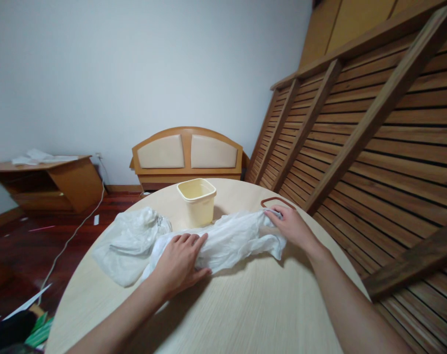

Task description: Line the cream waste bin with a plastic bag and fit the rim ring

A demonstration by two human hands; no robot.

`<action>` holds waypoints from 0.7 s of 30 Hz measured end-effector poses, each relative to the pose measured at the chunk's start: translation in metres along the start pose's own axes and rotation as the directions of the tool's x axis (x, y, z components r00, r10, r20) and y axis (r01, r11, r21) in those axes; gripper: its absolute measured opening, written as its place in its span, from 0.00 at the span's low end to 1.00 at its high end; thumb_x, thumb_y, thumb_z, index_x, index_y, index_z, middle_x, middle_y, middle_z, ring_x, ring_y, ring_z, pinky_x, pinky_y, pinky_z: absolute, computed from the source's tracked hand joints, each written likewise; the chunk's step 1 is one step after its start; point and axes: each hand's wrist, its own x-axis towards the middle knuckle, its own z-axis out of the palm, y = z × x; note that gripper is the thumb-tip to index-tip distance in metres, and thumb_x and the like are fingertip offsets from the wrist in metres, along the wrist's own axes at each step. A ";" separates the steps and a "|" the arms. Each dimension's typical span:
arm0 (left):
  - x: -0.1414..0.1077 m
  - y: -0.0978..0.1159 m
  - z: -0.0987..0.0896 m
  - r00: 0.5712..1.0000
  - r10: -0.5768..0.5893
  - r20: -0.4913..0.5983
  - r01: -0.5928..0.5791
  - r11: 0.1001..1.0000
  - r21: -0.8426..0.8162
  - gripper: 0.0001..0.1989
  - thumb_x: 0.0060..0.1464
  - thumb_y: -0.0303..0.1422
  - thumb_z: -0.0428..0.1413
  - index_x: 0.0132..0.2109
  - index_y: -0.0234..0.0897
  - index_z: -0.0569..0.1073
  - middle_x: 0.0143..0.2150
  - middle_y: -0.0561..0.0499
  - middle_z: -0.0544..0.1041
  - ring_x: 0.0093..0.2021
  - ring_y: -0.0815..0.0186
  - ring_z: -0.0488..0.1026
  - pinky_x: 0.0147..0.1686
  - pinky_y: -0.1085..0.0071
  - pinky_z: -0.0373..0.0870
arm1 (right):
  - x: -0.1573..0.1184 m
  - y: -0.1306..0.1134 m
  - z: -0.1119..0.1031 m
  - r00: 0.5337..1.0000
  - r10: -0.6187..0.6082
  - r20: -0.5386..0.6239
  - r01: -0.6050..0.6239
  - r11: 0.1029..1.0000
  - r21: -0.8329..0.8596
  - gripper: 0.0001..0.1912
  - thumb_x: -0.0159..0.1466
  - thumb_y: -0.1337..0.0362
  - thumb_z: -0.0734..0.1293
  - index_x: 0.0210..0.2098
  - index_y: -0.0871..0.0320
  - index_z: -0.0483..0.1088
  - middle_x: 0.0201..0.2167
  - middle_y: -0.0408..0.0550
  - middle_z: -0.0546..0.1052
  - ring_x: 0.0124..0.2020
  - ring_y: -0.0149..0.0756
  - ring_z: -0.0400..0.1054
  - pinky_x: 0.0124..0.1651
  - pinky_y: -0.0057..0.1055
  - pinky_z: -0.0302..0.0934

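Observation:
A crumpled white plastic bag (230, 241), stretched out long, lies across the round table. My left hand (182, 260) is closed over its left part, the fingers bent over the top and the thumb along the near edge. At the bag's right end my right hand (289, 226) pinches its edge between thumb and fingers. Another crumpled white plastic bag (131, 241) lies to the left, next to the first one. Just behind the bags stands a pale yellow square plastic tub (198, 204), upright and without a cover.
A brown, thin-rimmed frame-like object (277, 199) lies beyond my right hand. The light wood table (260, 305) has a rounded edge. Slatted wooden panels (356, 147) lean close on the right. A headboard (186, 150) and a low cabinet (61, 182) stand by the wall.

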 end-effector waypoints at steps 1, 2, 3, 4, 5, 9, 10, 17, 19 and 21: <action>0.000 0.000 0.000 1.000 -0.001 -0.001 0.001 1.000 0.000 0.38 0.54 0.47 0.61 0.68 0.36 0.63 0.59 0.40 0.75 0.59 0.48 0.71 0.60 0.51 0.65 | 0.001 0.002 -0.002 0.997 0.018 -0.081 -0.020 1.000 -0.015 0.16 0.68 0.53 0.61 0.36 0.56 0.76 0.33 0.48 0.80 0.35 0.41 0.73 0.39 0.32 0.61; 0.000 0.000 0.000 1.000 -0.001 -0.003 0.001 1.000 0.000 0.39 0.54 0.47 0.61 0.68 0.36 0.63 0.59 0.40 0.75 0.59 0.48 0.71 0.59 0.51 0.65 | 0.002 0.003 -0.003 0.987 0.032 -0.158 -0.039 0.998 -0.042 0.15 0.67 0.54 0.61 0.38 0.55 0.76 0.35 0.49 0.80 0.36 0.41 0.73 0.40 0.33 0.62; 0.000 0.000 0.000 1.000 0.003 -0.006 -0.003 1.000 -0.001 0.39 0.54 0.47 0.61 0.68 0.36 0.63 0.59 0.40 0.75 0.59 0.48 0.71 0.59 0.51 0.66 | 0.003 0.005 -0.004 0.973 0.037 -0.228 -0.056 0.995 -0.079 0.14 0.67 0.56 0.61 0.39 0.55 0.75 0.37 0.50 0.80 0.37 0.42 0.73 0.41 0.34 0.62; 0.001 0.000 0.000 1.000 0.011 -0.009 -0.011 1.000 -0.004 0.38 0.54 0.47 0.61 0.68 0.37 0.63 0.58 0.40 0.75 0.58 0.48 0.71 0.59 0.51 0.66 | 0.003 0.006 -0.004 0.956 0.035 -0.292 -0.073 0.990 -0.121 0.13 0.66 0.58 0.61 0.40 0.55 0.74 0.39 0.51 0.80 0.38 0.42 0.73 0.42 0.34 0.62; 0.001 0.000 0.000 1.000 0.020 -0.013 -0.020 1.000 -0.007 0.38 0.55 0.48 0.60 0.68 0.37 0.64 0.58 0.40 0.75 0.58 0.48 0.71 0.59 0.51 0.66 | 0.003 0.006 -0.005 0.939 0.025 -0.344 -0.088 0.982 -0.168 0.12 0.64 0.60 0.61 0.41 0.55 0.74 0.41 0.53 0.79 0.38 0.43 0.72 0.42 0.35 0.63; 0.001 0.001 0.000 0.999 0.011 -0.035 -0.011 1.000 -0.006 0.30 0.61 0.49 0.54 0.65 0.38 0.67 0.55 0.40 0.77 0.57 0.49 0.72 0.58 0.52 0.66 | 0.000 -0.005 -0.009 0.911 0.099 -0.402 -0.218 0.940 -0.264 0.08 0.61 0.60 0.63 0.36 0.54 0.72 0.36 0.52 0.79 0.36 0.44 0.72 0.37 0.34 0.60; 0.001 0.001 0.001 0.999 0.003 -0.041 -0.003 1.000 0.000 0.29 0.63 0.48 0.52 0.64 0.38 0.68 0.55 0.40 0.78 0.57 0.49 0.73 0.58 0.52 0.67 | -0.001 -0.010 -0.011 0.914 0.159 -0.372 -0.270 0.925 -0.269 0.08 0.62 0.57 0.64 0.34 0.53 0.71 0.32 0.50 0.79 0.34 0.44 0.72 0.34 0.34 0.59; 0.003 0.000 0.006 0.998 -0.034 -0.061 0.035 0.999 0.027 0.24 0.68 0.46 0.46 0.61 0.36 0.71 0.50 0.41 0.80 0.53 0.50 0.76 0.54 0.53 0.69 | -0.006 -0.028 -0.002 0.976 0.193 0.104 -0.188 0.981 -0.056 0.22 0.71 0.44 0.55 0.43 0.52 0.72 0.30 0.50 0.83 0.38 0.46 0.78 0.41 0.37 0.65; 0.004 0.000 0.007 0.997 -0.044 -0.066 0.046 0.999 0.020 0.24 0.69 0.46 0.45 0.60 0.36 0.71 0.49 0.40 0.81 0.52 0.50 0.76 0.53 0.53 0.69 | -0.008 -0.028 0.008 0.988 0.090 0.128 -0.100 0.993 0.068 0.23 0.70 0.47 0.58 0.57 0.53 0.65 0.45 0.55 0.83 0.49 0.47 0.76 0.51 0.41 0.65; 0.004 0.000 0.007 0.995 -0.047 -0.085 0.048 0.999 0.008 0.24 0.69 0.45 0.45 0.60 0.35 0.71 0.49 0.40 0.81 0.53 0.50 0.76 0.53 0.53 0.69 | -0.011 -0.027 0.016 0.993 0.006 0.116 -0.020 0.993 0.117 0.29 0.68 0.50 0.63 0.65 0.53 0.56 0.58 0.59 0.76 0.59 0.47 0.70 0.59 0.44 0.61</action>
